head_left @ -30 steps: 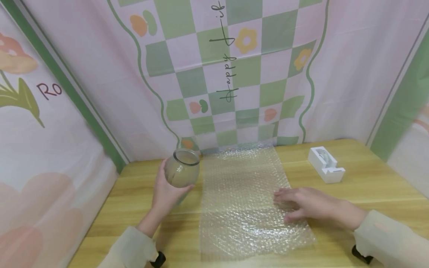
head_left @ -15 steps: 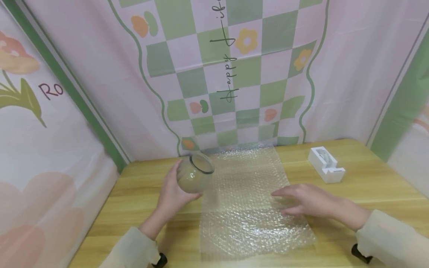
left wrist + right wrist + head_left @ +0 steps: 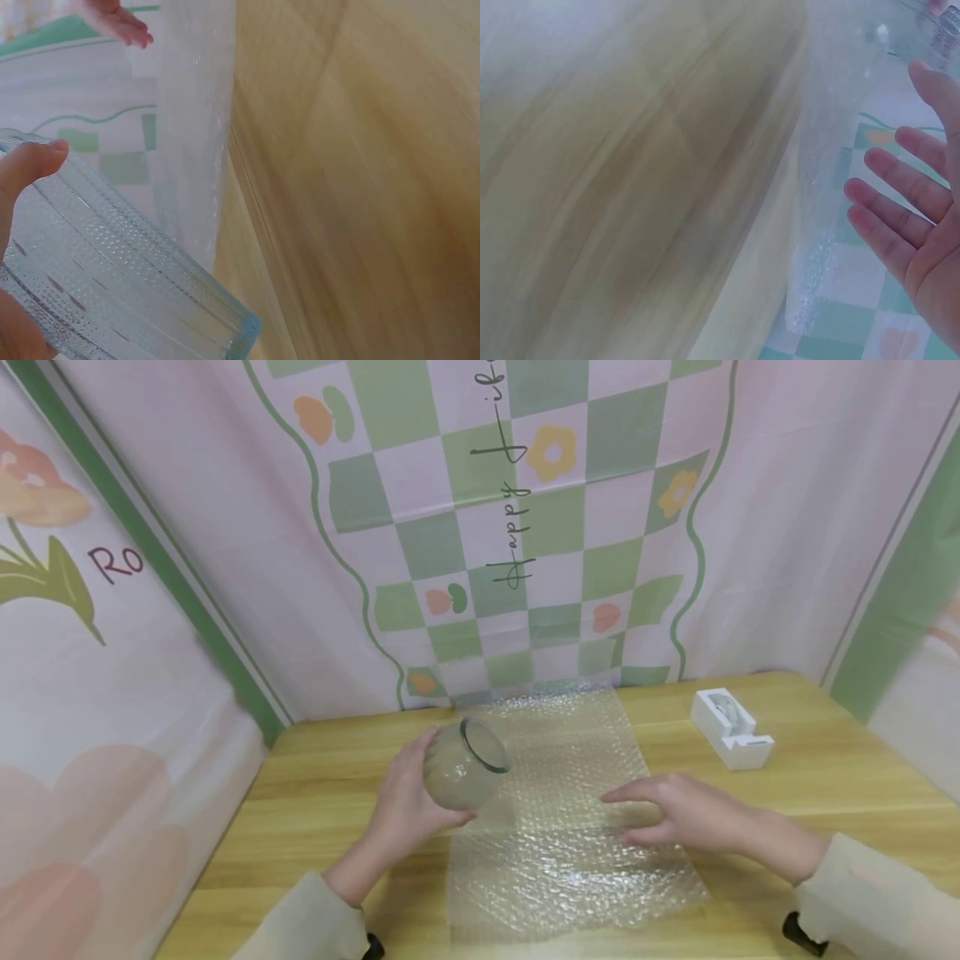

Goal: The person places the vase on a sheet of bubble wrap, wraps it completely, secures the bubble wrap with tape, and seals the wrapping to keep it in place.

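A clear, ribbed glass vase with a round mouth is tilted to the right in the head view. My left hand grips its side, thumb and fingers curled around the glass. In the left wrist view the vase's textured wall and thick base show, held above the table. Below and to the right lies a flat sheet of bubble wrap. Over its right edge hovers my right hand, holding nothing. The right wrist view shows that hand's fingers spread and fairly straight.
A white tape dispenser with a roll of clear tape stands at the back right of the wooden table. A patterned curtain hangs close behind the table's back edge.
My left hand has carried the vase rightward and toward me, over the bubble wrap's left part, tipping its mouth to the right. My right hand has shifted slightly left.
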Available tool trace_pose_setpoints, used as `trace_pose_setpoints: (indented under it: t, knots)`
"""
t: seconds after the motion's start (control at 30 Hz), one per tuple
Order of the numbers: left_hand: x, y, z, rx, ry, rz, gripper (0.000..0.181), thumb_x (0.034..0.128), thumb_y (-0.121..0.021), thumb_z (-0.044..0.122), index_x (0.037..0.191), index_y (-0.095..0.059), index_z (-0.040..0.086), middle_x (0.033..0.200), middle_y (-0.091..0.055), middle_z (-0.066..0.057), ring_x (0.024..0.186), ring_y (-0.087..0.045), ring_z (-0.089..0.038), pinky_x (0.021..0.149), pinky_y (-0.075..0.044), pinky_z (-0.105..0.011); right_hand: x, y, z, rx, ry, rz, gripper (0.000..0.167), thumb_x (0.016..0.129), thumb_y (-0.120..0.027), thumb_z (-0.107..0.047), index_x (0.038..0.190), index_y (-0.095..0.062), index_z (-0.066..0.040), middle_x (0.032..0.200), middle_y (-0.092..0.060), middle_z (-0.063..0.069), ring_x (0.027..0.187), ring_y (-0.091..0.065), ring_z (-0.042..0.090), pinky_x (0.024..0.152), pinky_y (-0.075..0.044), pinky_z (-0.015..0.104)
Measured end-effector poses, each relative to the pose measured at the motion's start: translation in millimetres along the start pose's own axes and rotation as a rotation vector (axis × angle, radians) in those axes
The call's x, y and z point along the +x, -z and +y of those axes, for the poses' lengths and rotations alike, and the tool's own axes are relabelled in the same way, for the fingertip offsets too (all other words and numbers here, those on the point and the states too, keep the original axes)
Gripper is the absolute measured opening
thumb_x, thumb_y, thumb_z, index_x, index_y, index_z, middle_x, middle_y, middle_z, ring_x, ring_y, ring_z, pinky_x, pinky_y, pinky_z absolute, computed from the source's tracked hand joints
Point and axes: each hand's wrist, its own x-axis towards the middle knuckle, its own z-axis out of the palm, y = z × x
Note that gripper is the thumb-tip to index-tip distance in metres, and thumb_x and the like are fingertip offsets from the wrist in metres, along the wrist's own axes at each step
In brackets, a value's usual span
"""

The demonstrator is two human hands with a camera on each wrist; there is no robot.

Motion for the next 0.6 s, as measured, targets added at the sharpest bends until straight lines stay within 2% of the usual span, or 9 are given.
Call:
trace_pose_setpoints:
  t: [0.17,0.4,0.6]
  knots:
    - [-4.6,-4.4,6.2,0.055,-0.032,-0.038,0.121,0.0516,-0.103,0.034,0.154,-0.042,0.014,0.145,-0.053,-0.012,0.130,-0.050,-0.039,0.099,-0.043,-0.069,2.8,1.5,-7.8,0.078,-0.042,0.012,0.049,0.090,-0.079,-0.039,0.126,-0.071,-0.007,0.121,-0.073,0.010,0.107,-0.070,0.031,0.088,-0.059,0.049]
    - [-10.8,-8.7,16.0,0.100,-0.080,-0.121,0.122,0.0541,-0.102,0.038,0.156,-0.038,0.018,0.147,-0.050,-0.017,0.133,-0.046,-0.041,0.101,-0.039,-0.073,6.0,2.6,-19.6,0.236,-0.086,0.041,0.044,0.092,-0.078,-0.029,0.128,-0.070,-0.005,0.124,-0.072,0.008,0.099,-0.070,0.022,0.083,-0.060,0.037]
    - [-12.4,-11.1,23.6,0.100,-0.106,-0.162,0.121,0.0545,-0.102,0.039,0.155,-0.037,0.021,0.146,-0.050,-0.016,0.133,-0.046,-0.040,0.099,-0.040,-0.071,10.1,2.0,-29.1,0.403,-0.081,0.059,0.044,0.095,-0.075,-0.019,0.133,-0.064,0.002,0.129,-0.068,0.014,0.108,-0.068,0.021,0.089,-0.059,0.037]
